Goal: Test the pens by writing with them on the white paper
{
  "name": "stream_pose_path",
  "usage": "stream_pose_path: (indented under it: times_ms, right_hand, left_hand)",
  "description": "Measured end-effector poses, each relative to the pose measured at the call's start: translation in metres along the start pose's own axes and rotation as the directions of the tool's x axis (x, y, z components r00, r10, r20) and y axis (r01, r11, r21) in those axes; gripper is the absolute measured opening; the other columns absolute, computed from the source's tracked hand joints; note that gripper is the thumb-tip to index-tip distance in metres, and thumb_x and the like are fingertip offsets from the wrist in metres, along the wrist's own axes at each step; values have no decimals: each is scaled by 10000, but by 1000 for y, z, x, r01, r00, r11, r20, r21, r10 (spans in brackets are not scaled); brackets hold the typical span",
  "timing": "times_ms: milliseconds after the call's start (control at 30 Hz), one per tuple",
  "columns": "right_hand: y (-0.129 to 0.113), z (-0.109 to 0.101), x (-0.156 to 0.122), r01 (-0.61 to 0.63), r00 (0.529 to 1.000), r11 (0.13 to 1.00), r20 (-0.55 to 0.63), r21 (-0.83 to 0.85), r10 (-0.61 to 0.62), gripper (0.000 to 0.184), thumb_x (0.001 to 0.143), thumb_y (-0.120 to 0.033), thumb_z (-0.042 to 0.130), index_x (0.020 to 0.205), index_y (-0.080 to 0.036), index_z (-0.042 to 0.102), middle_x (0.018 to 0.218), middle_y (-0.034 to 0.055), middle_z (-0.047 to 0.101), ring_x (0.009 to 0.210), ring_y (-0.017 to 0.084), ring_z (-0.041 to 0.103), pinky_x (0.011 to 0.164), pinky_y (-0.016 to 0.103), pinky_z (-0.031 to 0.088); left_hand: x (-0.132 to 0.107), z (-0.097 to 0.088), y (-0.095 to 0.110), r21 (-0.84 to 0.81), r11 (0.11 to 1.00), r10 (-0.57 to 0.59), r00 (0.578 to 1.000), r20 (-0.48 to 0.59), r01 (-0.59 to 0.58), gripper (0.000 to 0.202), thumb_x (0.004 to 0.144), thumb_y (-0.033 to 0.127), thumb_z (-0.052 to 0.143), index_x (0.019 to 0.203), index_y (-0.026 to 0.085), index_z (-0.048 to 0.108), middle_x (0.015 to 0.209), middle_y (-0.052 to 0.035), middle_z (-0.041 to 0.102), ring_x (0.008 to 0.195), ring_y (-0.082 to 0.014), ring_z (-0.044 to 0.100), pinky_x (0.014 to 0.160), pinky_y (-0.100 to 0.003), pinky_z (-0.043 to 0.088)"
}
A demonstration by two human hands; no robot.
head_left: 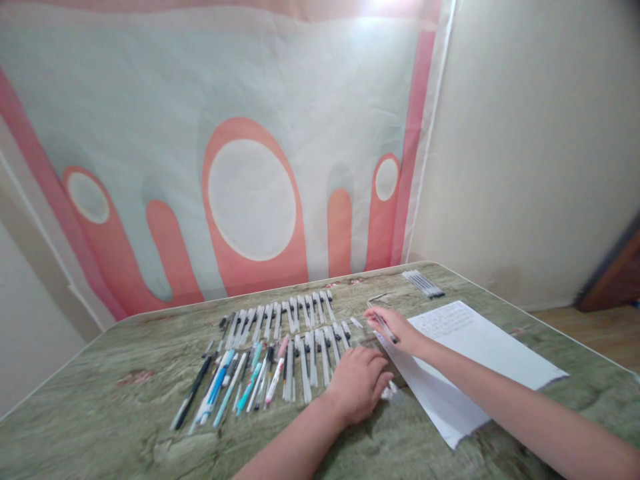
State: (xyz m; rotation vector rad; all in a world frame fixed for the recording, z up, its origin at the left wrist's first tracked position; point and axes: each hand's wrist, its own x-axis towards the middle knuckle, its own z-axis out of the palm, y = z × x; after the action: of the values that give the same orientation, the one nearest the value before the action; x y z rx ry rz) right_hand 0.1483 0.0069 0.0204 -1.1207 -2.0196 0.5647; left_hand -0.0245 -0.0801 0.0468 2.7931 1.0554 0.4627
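My right hand [399, 329] is closed around a clear, dark-ended pen [384, 324] above the left edge of a white sheet of paper [480, 353], which has handwriting near its top. My left hand [357, 383] rests palm down on the table, fingers loosely spread, close to the right end of the nearer row of clear pens [313, 360]. Beside its thumb lies a crumpled white bit [390, 392]. What lies under the left palm is hidden. A small white piece [357, 322] sits left of the right hand's fingertips.
Behind the nearer row runs another row of clear capped pens [277, 320]. Coloured pens and markers [245, 380] lie on the left. A bundle of thin dark-tipped sticks [423, 284] is at the far right of the table [115, 413]. A patterned curtain [250, 80] hangs behind.
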Motion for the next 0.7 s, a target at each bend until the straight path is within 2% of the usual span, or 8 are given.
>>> stream_pose_path:
  times_ms: [133, 267, 567, 700]
  right_hand:
    - [10, 29, 33, 108, 994, 992, 31, -61, -106, 259, 729, -162, 513, 982, -196, 557, 918, 42, 629, 850, 173, 567, 773, 289, 408]
    - [17, 44, 42, 91, 993, 989, 82, -120, -81, 282, 701, -110, 494, 957, -204, 564, 884, 22, 630, 825, 165, 559, 758, 287, 405]
    - [38, 41, 35, 18, 1000, 992, 8, -122, -17, 261, 736, -125, 454, 957, -186, 578, 838, 30, 627, 778, 164, 557, 729, 289, 410]
    - [33, 39, 35, 70, 997, 984, -27, -161, -76, 265, 711, -140, 510, 958, -201, 585, 838, 24, 625, 809, 175, 532, 753, 300, 393]
  left_hand:
    - [-1, 2, -12, 35, 995, -89, 993, -76, 92, 369, 894, 331, 239, 952, 193, 576, 949, -52, 588, 913, -174, 494, 827, -338, 355]
    - [-1, 2, -17, 69, 991, -107, 990, -91, 114, 390, 895, 333, 230, 906, 181, 589, 916, -65, 592, 885, -174, 504, 799, -336, 360]
    - [-1, 3, -21, 54, 985, -157, 980, -123, 165, 399, 896, 333, 220, 884, 175, 586, 892, -66, 592, 862, -172, 505, 774, -327, 364]
    - [0, 3, -22, 51, 981, -178, 975, -136, 186, 394, 898, 321, 216, 867, 172, 579, 870, -60, 589, 851, -167, 506, 776, -323, 365]
